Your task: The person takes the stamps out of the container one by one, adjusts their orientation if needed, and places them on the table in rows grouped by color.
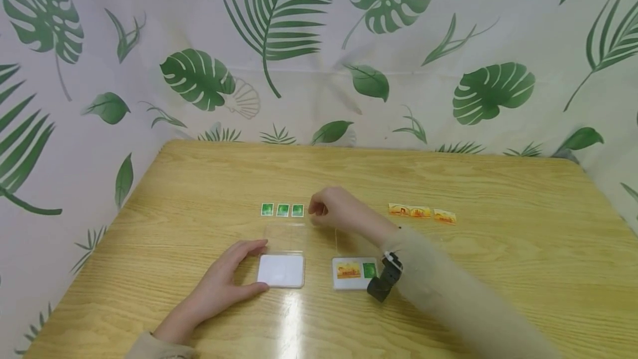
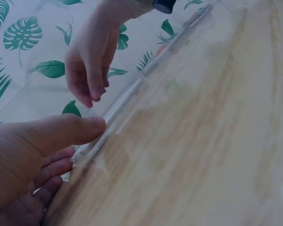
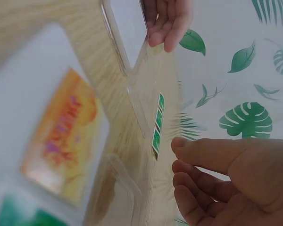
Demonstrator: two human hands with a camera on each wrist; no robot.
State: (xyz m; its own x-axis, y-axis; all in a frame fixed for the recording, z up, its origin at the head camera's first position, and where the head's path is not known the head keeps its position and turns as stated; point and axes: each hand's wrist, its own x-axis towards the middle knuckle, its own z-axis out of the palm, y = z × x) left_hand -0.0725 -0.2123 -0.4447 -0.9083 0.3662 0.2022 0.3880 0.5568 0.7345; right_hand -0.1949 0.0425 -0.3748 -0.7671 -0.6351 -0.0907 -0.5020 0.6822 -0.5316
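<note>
My left hand holds the left edge of a flat clear plastic case with a white insert, thumb at the near corner and fingers toward the far one. Its transparent lid lies folded back on the table. Beyond that lid, three small green stamps lie in a row. My right hand hovers just right of them, fingers loosely bent, with nothing visible between thumb and forefinger. Below the right forearm, a second case contains an orange stamp and a green stamp.
Several orange-yellow stamps lie in a row at the right, beyond the forearm. The wooden table meets a leaf-patterned cloth at its back and left edges. A black strapped device sits on the right wrist.
</note>
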